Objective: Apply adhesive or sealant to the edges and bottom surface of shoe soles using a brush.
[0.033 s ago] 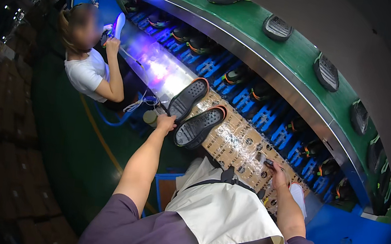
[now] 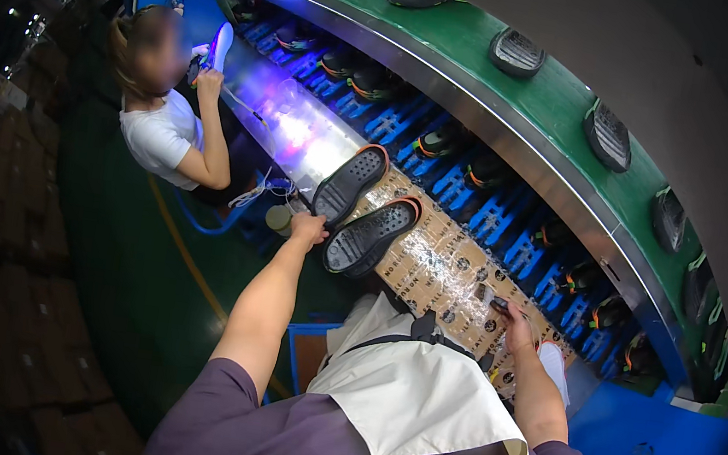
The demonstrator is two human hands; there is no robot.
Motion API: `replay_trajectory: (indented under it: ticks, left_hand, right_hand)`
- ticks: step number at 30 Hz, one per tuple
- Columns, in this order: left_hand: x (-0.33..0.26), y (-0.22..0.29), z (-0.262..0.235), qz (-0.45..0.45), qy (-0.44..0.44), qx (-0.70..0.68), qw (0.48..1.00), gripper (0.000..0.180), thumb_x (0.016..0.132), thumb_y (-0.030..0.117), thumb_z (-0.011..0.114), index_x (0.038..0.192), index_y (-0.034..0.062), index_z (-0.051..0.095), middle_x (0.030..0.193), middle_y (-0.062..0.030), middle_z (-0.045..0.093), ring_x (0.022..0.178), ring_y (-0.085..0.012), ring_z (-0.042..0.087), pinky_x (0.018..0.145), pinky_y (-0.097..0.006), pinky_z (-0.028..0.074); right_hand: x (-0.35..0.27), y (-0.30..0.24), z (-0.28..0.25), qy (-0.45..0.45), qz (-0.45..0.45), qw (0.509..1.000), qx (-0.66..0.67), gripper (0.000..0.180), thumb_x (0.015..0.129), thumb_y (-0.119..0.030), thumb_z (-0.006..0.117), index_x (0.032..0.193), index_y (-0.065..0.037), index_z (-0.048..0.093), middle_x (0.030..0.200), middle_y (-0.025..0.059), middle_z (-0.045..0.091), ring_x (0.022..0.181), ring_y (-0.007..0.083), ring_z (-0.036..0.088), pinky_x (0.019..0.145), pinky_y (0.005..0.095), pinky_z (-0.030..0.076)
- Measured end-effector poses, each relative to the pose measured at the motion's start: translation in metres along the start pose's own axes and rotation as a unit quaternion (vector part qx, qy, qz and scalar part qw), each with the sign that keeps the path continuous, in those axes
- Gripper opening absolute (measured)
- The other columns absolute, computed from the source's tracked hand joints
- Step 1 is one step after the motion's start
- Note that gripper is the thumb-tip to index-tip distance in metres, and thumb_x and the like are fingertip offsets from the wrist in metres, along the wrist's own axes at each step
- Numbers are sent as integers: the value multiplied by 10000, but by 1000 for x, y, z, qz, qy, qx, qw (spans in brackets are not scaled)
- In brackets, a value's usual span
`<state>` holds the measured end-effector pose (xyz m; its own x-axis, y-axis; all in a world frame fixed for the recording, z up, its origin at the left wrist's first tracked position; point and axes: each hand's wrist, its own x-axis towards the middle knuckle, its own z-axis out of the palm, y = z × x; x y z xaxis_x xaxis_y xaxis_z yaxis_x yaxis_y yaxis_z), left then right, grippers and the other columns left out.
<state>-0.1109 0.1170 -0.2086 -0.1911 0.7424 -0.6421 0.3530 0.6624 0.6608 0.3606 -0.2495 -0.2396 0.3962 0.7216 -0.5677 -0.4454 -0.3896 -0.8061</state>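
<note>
Two black shoe soles with orange-red edges at their far ends lie side by side on the bench. My left hand (image 2: pixel 309 228) is closed on the near end of the left sole (image 2: pixel 352 184). Next to it, the right sole (image 2: pixel 370 238) lies with its patterned, hollowed side up, and neither hand touches it. Further right, my right hand (image 2: pixel 518 329) is closed around a small brush (image 2: pixel 499 303) with a dark handle, held low over the bench. Its fingers are partly hidden.
Printed brown paper under clear film covers the bench (image 2: pixel 442 271). Blue racks (image 2: pixel 491 216) holding shoes run behind it. Beyond, a green conveyor (image 2: pixel 466 32) carries several soles. At far left a co-worker (image 2: pixel 162 139) holds a shoe under purple light. A pale pot (image 2: pixel 279 218) stands near my left hand.
</note>
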Motion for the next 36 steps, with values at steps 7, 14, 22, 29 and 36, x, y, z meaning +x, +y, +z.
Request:
replay_trajectory:
  ticks: [7,14,22,29,36]
  left_hand:
    - [-30,54,-11,72,48,166,982,251,948,146,621,1071,-72,638,862,-199,709,624,-282,729,496,-370,594]
    - [-64,70,-27,51,-37,-175,983,250,925,40,524,1133,-64,615,938,-203,708,665,-305,747,578,-371,643]
    - [-34,70,-17,93,-13,-111,989,382,924,15,474,1281,-79,570,997,-219,715,667,-327,754,556,-362,642]
    - [11,108,-34,155,134,347,915,412,847,124,515,1120,-117,705,1192,-350,671,1126,-469,671,1007,-470,522]
    - [-40,134,-63,88,-49,17,995,350,980,138,445,1102,-173,551,839,-247,671,576,-300,729,394,-357,528]
  right_hand:
    - [5,2,-3,0,-3,1000,21,285,1044,-298,597,1228,-119,722,1178,-4,739,1106,135,648,966,314,421]
    - [9,3,-4,9,8,1000,24,290,1051,-300,586,1235,-116,714,1167,-15,737,1070,114,650,939,300,425]
    - [9,-4,-1,-3,1,1000,19,305,1027,-320,615,1215,-110,732,1195,-19,735,1050,103,646,931,287,393]
    - [7,-6,1,0,11,1000,23,299,1025,-306,617,1216,-106,731,1194,-16,735,1041,92,651,898,280,405]
    - [11,-6,1,18,14,1000,14,309,1050,-313,587,1239,-106,717,1134,-14,730,1018,91,632,891,259,423]
